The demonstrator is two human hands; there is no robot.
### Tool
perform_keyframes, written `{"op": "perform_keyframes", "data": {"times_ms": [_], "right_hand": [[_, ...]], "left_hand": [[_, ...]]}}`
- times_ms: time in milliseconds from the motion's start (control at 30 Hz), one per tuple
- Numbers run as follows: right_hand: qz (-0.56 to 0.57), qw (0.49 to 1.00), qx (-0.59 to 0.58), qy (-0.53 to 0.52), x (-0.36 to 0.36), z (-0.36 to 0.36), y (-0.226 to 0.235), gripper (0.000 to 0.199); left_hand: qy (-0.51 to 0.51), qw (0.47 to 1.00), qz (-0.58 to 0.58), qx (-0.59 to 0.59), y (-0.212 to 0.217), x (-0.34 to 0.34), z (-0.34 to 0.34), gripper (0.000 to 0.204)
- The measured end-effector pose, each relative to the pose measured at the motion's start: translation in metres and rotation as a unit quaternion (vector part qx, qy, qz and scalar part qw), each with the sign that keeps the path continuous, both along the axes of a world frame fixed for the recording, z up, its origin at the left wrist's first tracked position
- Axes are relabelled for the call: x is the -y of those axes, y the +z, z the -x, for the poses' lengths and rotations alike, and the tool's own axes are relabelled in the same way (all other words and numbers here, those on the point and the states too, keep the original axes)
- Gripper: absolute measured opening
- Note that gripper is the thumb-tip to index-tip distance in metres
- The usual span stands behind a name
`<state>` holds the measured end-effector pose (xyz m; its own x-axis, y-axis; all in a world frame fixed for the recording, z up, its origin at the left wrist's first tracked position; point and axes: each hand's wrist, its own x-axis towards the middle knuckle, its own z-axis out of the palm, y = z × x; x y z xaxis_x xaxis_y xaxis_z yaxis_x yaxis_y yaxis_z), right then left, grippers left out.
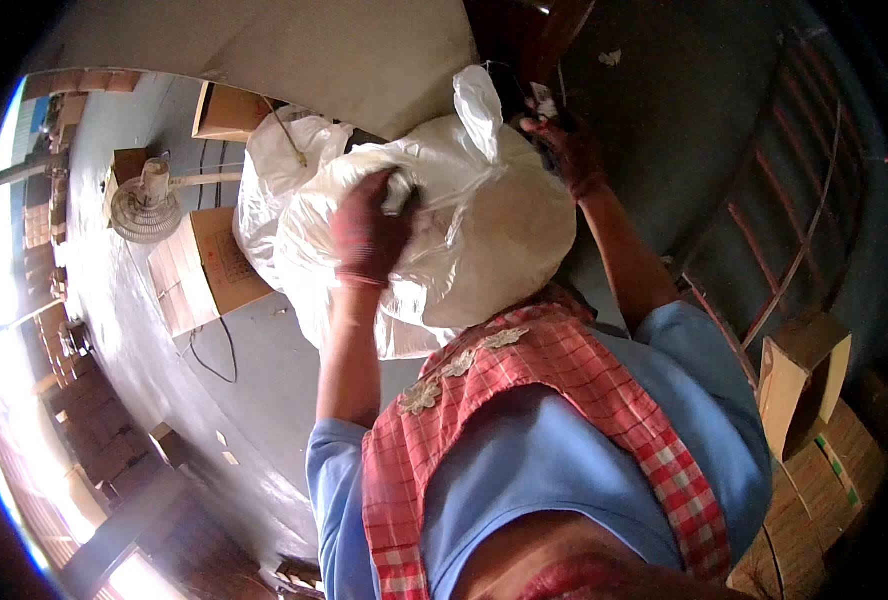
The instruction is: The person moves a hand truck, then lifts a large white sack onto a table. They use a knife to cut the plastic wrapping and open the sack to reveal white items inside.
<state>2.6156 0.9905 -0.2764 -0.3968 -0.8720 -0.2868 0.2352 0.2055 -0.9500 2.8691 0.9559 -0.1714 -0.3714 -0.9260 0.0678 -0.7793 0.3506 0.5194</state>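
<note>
A large white translucent plastic bag (pixel 434 230), bulging and wrinkled, fills the space in front of me. Its twisted top (pixel 478 112) sticks up near my right hand. My left hand (pixel 374 228), in a dark reddish glove, is over the bag's middle with its fingers curled; a pale, shiny patch shows between thumb and fingers, and I cannot make out what it is. Beyond the bag's right side, my right hand (pixel 568 155), also gloved, has bent fingers against a small dark thing with a white patch (pixel 542 100). Shadow hides most of that thing.
A pale broad surface (pixel 264 40) lies beyond the bag. To the left are a standing fan (pixel 146 208), an opened cardboard box (pixel 207 268) and a cable (pixel 212 365) on the grey floor. A reddish metal rack (pixel 779 200) stands right, with cardboard boxes (pixel 802 380) below it.
</note>
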Motion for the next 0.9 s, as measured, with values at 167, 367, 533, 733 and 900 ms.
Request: {"op": "perform_keyframes", "data": {"times_ms": [167, 367, 533, 733, 900], "right_hand": [[-0.052, 0.972, -0.194, 0.122, 0.044, -0.029, -0.025, 0.052], [0.035, 0.962, 0.204, 0.179, 0.019, -0.025, -0.070, 0.017], [0.053, 0.965, 0.195, 0.166, -0.007, -0.042, -0.034, 0.013], [0.178, 0.929, 0.082, 0.312, -0.018, -0.104, 0.004, 0.020], [0.252, 0.896, 0.026, 0.366, -0.007, -0.188, 0.042, 0.016]], "left_hand": [[-0.085, 0.963, -0.164, 0.196, -0.018, -0.038, 0.040, 0.052], [-0.066, 0.961, -0.218, 0.158, -0.034, -0.060, 0.016, 0.036], [-0.056, 0.967, -0.250, -0.010, -0.014, -0.080, -0.012, 0.040], [0.076, 0.954, -0.250, -0.147, 0.027, -0.124, -0.086, 0.036], [0.251, 0.887, -0.251, -0.294, 0.072, -0.141, -0.153, 0.038]]}}
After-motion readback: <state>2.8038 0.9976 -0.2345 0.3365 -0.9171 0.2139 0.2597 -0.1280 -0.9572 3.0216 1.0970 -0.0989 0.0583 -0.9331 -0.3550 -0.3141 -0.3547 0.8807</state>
